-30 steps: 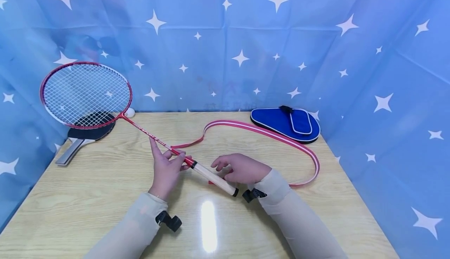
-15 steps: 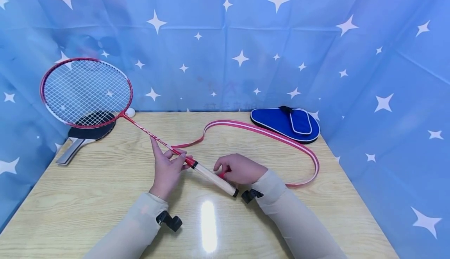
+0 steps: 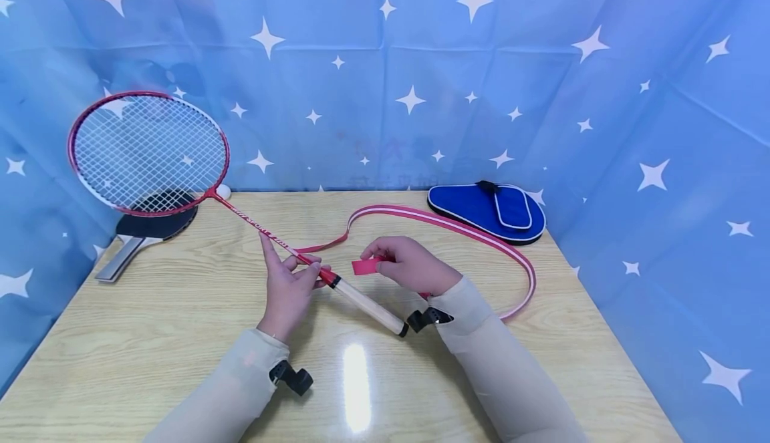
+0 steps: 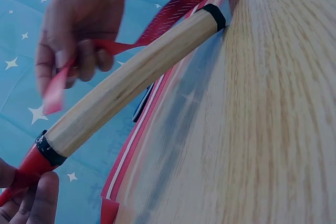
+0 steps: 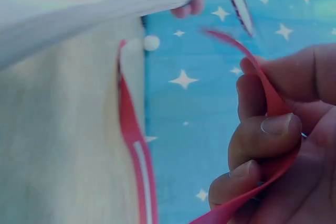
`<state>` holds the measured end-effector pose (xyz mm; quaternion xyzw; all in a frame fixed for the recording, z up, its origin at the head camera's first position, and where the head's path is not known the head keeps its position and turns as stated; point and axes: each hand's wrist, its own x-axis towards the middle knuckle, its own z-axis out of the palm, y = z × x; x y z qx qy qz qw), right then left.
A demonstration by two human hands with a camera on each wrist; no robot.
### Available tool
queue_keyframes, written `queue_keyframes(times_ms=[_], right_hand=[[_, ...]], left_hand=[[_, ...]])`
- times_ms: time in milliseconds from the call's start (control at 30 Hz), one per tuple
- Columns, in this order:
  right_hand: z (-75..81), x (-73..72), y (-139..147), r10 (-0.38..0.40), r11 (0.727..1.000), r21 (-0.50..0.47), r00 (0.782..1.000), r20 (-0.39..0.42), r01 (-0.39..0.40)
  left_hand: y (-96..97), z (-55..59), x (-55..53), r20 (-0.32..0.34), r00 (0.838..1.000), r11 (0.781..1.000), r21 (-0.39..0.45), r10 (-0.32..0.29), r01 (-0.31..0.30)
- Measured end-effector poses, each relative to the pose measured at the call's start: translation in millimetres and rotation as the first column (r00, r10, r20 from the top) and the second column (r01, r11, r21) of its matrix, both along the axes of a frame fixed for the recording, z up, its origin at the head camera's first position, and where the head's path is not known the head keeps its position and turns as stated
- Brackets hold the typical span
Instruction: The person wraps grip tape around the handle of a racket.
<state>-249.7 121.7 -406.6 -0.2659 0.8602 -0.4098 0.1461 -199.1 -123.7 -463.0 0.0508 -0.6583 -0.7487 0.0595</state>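
Observation:
In the head view my left hand [image 3: 291, 292] holds a red and white badminton racket [image 3: 224, 197] by the red cone just above its handle. The bare wooden handle [image 4: 131, 80] slants across the left wrist view, with black bands at both ends. My right hand [image 3: 415, 266] pinches a red grip tape [image 3: 365, 266] near its end, the short free tip sticking out toward the handle. In the right wrist view the tape [image 5: 270, 95] runs through the curled fingers. Its white-striped length curves over the table behind the hands.
A black table tennis bat [image 3: 165, 228] lies at the left, partly behind the racket head, near a white ball [image 3: 223, 192]. A blue zipped bat case [image 3: 481, 212] is at the back right. A starred blue curtain [image 3: 337, 95] borders the wooden table [image 3: 150, 349].
My right hand has taken the tape's end and raised it off the table, away from me to above the handle. The racket head has tipped slightly upward; my left hand stays nearly still.

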Motion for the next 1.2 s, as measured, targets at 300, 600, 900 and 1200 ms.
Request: queue_keyframes(times_ms=[300,600,900,1200], right_hand=[[8.7,-1.2,-23.0,0.021,0.984,-0.179,0.999,0.034,-0.015],[-4.6,5.3,-41.3,0.060,0.943,-0.328,0.998,0.020,-0.051],[-15.9,7.1,-50.0,0.048,0.946,-0.324,0.993,0.105,-0.011],[-19.5,10.1,-58.1,-0.045,0.967,-0.246,0.993,0.106,0.070]], left_hand=[[1.0,1.0,1.5,-0.013,1.000,1.000,-0.014,-0.012,0.012],[-0.4,1.6,2.8,-0.032,0.999,1.000,-0.026,-0.012,0.011],[1.0,0.0,2.5,-0.057,0.998,0.999,-0.027,-0.026,0.024],[2.4,-0.7,3.7,-0.068,0.996,0.998,-0.038,-0.059,0.057]])
